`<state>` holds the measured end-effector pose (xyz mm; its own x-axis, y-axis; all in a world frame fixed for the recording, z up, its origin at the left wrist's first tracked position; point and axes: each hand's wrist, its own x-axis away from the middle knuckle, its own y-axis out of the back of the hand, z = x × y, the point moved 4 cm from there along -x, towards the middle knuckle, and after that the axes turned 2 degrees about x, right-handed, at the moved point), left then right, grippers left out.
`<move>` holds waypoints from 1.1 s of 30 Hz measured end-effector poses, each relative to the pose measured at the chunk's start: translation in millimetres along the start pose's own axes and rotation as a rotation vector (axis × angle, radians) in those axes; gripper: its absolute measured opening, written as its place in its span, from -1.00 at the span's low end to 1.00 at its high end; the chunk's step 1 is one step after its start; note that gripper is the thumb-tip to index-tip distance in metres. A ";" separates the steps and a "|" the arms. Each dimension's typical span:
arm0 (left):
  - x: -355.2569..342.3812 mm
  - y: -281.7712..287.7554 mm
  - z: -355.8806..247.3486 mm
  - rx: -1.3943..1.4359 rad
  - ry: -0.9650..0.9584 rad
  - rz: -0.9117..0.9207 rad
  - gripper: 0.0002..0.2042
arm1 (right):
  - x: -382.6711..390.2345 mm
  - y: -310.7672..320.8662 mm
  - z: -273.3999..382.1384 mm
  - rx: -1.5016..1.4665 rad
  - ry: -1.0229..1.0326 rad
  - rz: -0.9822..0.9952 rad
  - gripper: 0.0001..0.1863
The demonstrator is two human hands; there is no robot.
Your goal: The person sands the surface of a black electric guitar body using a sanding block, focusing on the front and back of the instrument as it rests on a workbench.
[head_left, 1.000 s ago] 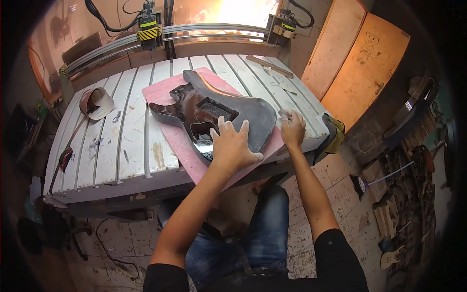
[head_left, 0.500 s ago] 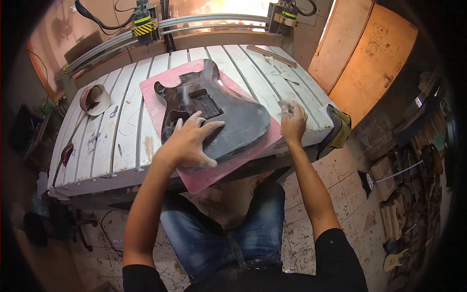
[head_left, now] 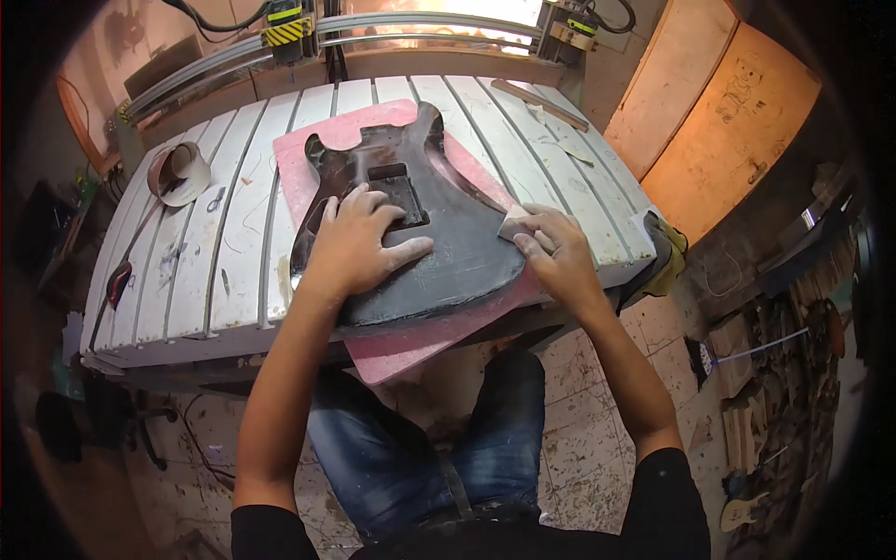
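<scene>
A dark electric guitar body (head_left: pixel 467 247) with carved-out cavities lies flat on a pink pad (head_left: pixel 397 357). Dust and fine scratches dull its surface. Across the body's left part rests my left hand (head_left: pixel 359 238), palm down with fingers spread, the fingertips beside the rectangular cavity. At the right edge of the body, my right hand (head_left: pixel 555 245) pinches a small pale folded piece of sandpaper (head_left: pixel 511 224) against the rim. Both hands carry whitish dust on the fingers.
The white slatted table (head_left: pixel 247 215) bears a roll of sandpaper (head_left: pixel 179 175) at left and a wooden strip (head_left: pixel 539 103) at the far right. An olive cloth (head_left: pixel 665 257) hangs at the right corner. Machine rails (head_left: pixel 420 28) span the back. Wood pieces (head_left: pixel 747 420) stand at right.
My right hand has moved left from the table onto the body's right edge, bringing the sandpaper against it. My left hand stays on the body, its fingers shifted slightly. The view has shifted a little.
</scene>
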<state>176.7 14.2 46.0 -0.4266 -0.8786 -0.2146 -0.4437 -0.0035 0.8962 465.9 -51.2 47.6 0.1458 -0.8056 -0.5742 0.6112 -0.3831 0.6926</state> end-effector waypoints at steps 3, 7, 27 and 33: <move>4.9 -3.8 6.1 -0.097 0.020 -0.002 -0.22 | 15.8 -4.7 39.6 0.019 0.028 0.045 -0.78; 2.2 -5.9 3.4 -0.097 0.025 0.008 -0.26 | -1.7 -1.9 21.5 0.023 -0.057 0.046 -0.77; -0.5 -7.0 4.1 -0.113 -0.020 0.024 -0.37 | 7.5 -5.3 22.2 0.056 -0.221 0.048 -0.67; 1.5 -5.0 2.9 -0.085 -0.010 0.020 -0.38 | 5.1 -0.8 35.6 0.179 -0.011 -0.019 -0.80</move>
<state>176.0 14.2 40.1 -0.4424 -0.8743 -0.1998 -0.3671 -0.0267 0.9298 438.4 -71.0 59.6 0.1259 -0.8020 -0.5839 0.4655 -0.4720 0.7487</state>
